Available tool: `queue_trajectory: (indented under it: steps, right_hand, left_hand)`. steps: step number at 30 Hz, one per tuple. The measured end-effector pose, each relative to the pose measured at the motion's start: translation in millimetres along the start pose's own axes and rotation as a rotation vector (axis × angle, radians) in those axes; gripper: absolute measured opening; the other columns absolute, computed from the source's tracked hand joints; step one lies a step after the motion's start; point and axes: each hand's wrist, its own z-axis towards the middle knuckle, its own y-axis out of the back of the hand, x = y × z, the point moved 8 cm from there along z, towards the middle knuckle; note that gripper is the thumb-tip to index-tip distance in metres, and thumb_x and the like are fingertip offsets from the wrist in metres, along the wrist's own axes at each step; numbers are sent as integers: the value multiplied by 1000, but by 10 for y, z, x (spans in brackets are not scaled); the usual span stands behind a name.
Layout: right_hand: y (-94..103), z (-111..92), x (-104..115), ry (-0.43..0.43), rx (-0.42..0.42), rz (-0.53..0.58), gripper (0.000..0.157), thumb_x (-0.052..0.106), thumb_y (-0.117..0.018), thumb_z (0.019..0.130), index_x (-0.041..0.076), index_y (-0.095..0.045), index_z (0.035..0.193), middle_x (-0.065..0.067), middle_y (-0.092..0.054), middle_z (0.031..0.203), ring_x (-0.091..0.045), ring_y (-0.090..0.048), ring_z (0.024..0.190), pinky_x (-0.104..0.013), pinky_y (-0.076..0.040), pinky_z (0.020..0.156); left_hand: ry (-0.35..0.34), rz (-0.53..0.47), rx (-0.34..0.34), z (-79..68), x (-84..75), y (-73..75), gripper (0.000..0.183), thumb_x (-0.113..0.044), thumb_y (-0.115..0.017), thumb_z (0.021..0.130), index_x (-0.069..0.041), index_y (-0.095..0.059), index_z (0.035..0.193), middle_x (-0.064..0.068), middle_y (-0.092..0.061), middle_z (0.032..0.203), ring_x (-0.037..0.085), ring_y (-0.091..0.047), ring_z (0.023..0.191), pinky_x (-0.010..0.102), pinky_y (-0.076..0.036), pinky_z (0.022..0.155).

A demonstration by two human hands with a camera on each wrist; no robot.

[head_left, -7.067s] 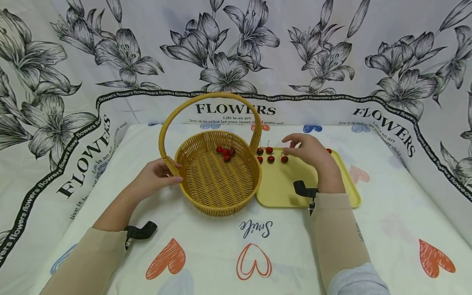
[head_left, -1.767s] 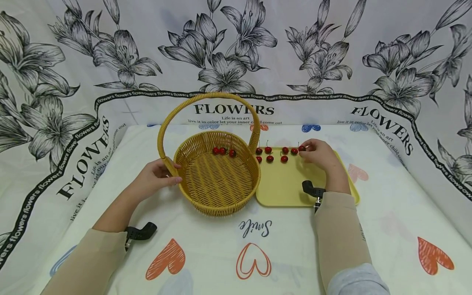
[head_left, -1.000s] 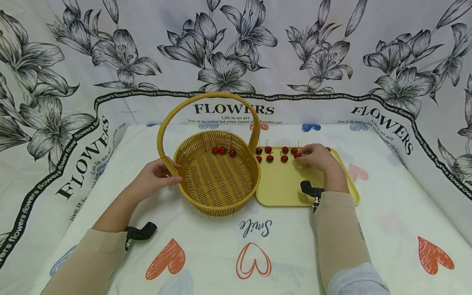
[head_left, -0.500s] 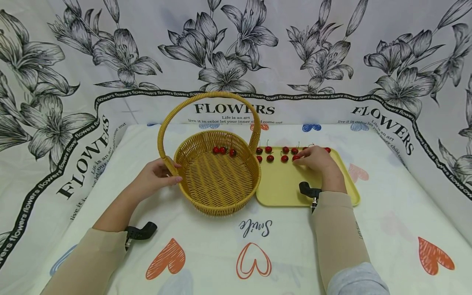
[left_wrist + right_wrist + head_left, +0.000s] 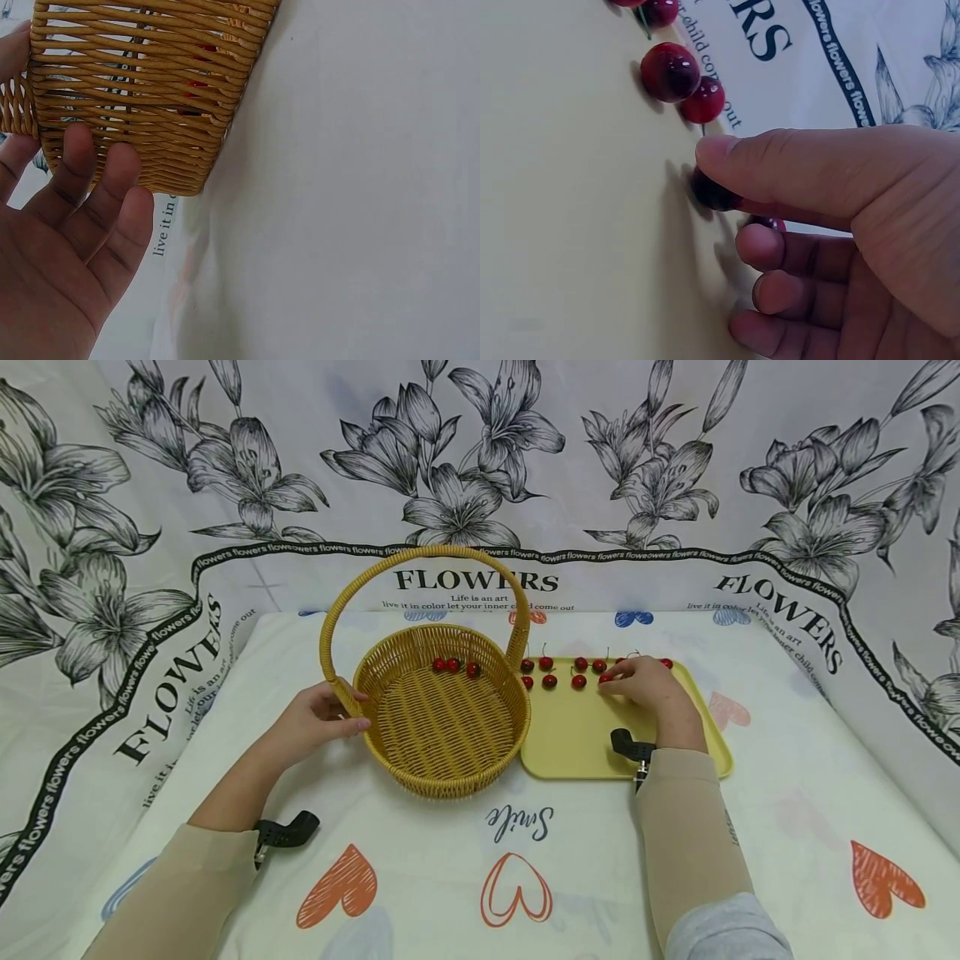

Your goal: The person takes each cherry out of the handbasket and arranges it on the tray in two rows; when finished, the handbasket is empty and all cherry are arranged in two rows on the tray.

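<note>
My left hand (image 5: 318, 718) grips a woven yellow-brown basket (image 5: 450, 781) at the foot of its arched handle, thumb toward the inside. In the left wrist view the other fingers (image 5: 124, 165) lie loosely by the basket's outer wall. Three dark red cherries (image 5: 453, 666) sit at the back inside the basket. Over the yellow tray (image 5: 570, 752), my right hand (image 5: 648, 685) pinches a cherry (image 5: 712, 191) between thumb and forefinger, down at the tray's surface. Left of it, several cherries (image 5: 578, 682) with stems stand in two rows along the tray's back; some are partly hidden by the hand.
The tray stands right beside the basket, whose rim and handle overlap its left end. One more cherry (image 5: 666, 663) lies at the tray's back right. A white cloth (image 5: 420, 868) with printed hearts covers the table, and a flower-printed curtain (image 5: 465, 460) rises behind.
Over these seconds the basket's cherries became fewer and the tray's rows longer. Lately my right hand moved from the back row slightly forward and left, lowering a cherry. The left hand stayed put.
</note>
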Motion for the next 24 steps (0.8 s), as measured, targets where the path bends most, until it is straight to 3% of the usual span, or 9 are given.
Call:
queue_trajectory:
  steps: [5,9,17,24]
  right_hand:
    - [77,-54,22,15,0,11,53,38,-72,96,3,-63,135,-22,-57,137,-37,-54,118,-52,-42,106]
    - [183,-120,120,40,-22,33,55,38,-70,98,1,-60,138,-23,-58,135,-36,-58,111,-50,-47,97]
    - [412,-302,557,173,-133,67,53,46,-69,97,8,-64,135,-12,-60,106,-30,-59,93,-41,-47,78]
    - [398,-479,1027,310,-172,110,42,44,-71,97,12,-71,125,-7,-60,98,-25,-56,81,-37,-48,67]
  left_hand:
    - [-2,-2,-2,1,-13,-9,36,4,-76,89,14,-59,119,16,-64,107,18,-65,87,25,-55,70]
    - [3,4,-4,1,-7,-4,36,3,-77,89,14,-59,119,16,-64,107,18,-65,87,25,-55,70]
    - [-1,16,-4,0,-32,-8,37,3,-77,89,14,-59,119,18,-64,108,17,-65,87,25,-55,70]
    - [-2,15,-7,-1,-32,-14,34,3,-76,89,11,-61,118,12,-65,106,18,-65,86,25,-55,70]
